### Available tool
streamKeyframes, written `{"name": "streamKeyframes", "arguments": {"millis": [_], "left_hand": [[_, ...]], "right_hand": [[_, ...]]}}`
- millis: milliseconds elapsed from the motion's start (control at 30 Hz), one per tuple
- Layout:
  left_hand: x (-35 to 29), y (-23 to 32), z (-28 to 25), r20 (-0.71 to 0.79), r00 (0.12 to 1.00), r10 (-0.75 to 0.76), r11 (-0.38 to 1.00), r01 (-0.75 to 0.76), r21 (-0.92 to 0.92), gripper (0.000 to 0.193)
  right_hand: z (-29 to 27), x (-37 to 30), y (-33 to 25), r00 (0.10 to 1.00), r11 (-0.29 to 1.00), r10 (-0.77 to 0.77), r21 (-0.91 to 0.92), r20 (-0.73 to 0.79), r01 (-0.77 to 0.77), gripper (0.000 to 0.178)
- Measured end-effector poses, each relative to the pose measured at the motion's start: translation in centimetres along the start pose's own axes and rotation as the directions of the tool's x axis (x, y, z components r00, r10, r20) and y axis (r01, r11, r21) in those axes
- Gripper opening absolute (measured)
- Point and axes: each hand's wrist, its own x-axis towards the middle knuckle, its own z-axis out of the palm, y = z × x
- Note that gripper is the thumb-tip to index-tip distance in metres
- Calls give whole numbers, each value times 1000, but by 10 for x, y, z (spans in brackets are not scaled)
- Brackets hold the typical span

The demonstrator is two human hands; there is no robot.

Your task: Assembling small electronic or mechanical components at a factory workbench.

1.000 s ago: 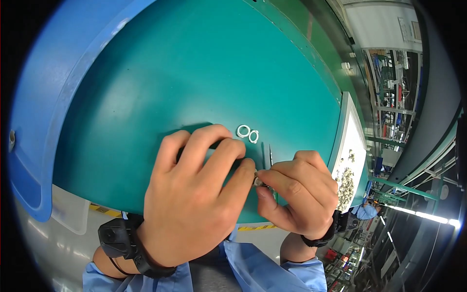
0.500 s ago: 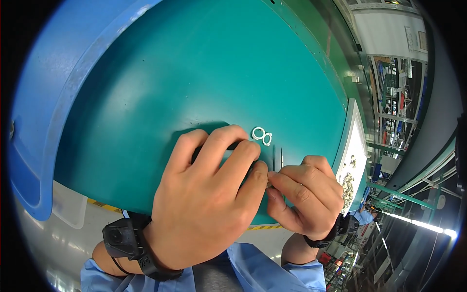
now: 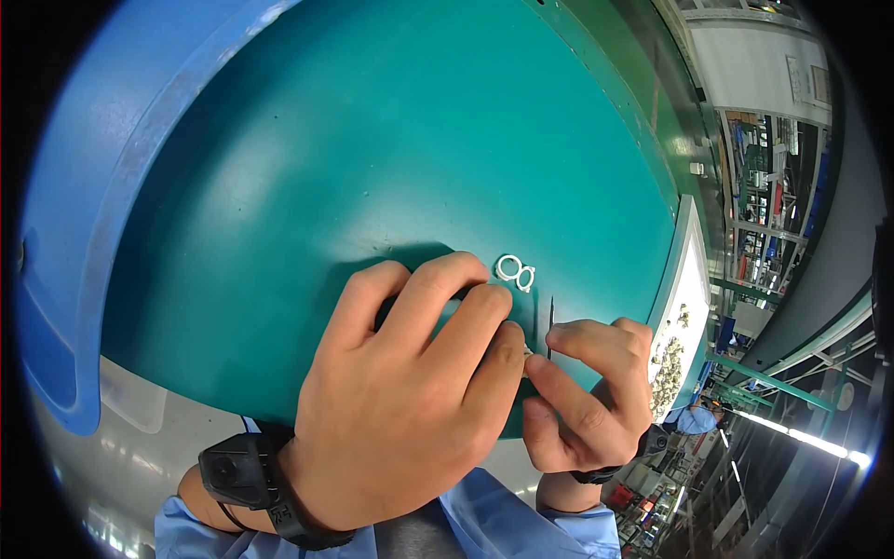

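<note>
My left hand [image 3: 410, 391] is palm down over the green work surface [image 3: 400, 140], its fingers curled; what they enclose is mostly hidden. Just at its index fingertip shows a small pale part [image 3: 528, 353], partly covered. My right hand [image 3: 591, 401] is close beside it, fingers bent, one fingertip touching that part. From its raised index finger a thin dark pointed tool [image 3: 552, 312] sticks up away from me; its lower end is hidden by the hand. Two white rings [image 3: 508, 268] lie side by side just beyond the fingers.
On the right stands a white lit tray [image 3: 689, 270] holding a pile of small pale parts [image 3: 667, 373]. A large blue curved bin wall [image 3: 102, 168] rises at the left. A green ledge [image 3: 633, 102] bounds the far right. Shelving is beyond it.
My right index finger has lifted and spread away from the other fingers. Both hands, the rings and the tool appear slightly lower and further right in view.
</note>
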Motion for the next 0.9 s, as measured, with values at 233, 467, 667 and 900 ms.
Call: {"name": "streamKeyframes", "arguments": {"millis": [233,467,667,900], "left_hand": [[0,0,2,-5,1000,-7,1000,7,17,23],[-1,2,5,-22,999,-37,999,37,-3,22],[0,1,-4,28,999,-45,999,45,-26,23],[5,3,-3,37,999,36,999,-37,25,26]], "right_hand": [[0,-12,-9,999,972,-17,-232,48,28,30],[5,-16,-17,998,944,-14,-329,68,36,19],[6,-20,-18,991,906,-108,-403,73,129,16],[3,-25,-16,994,928,-62,-361,94,92,26]]}}
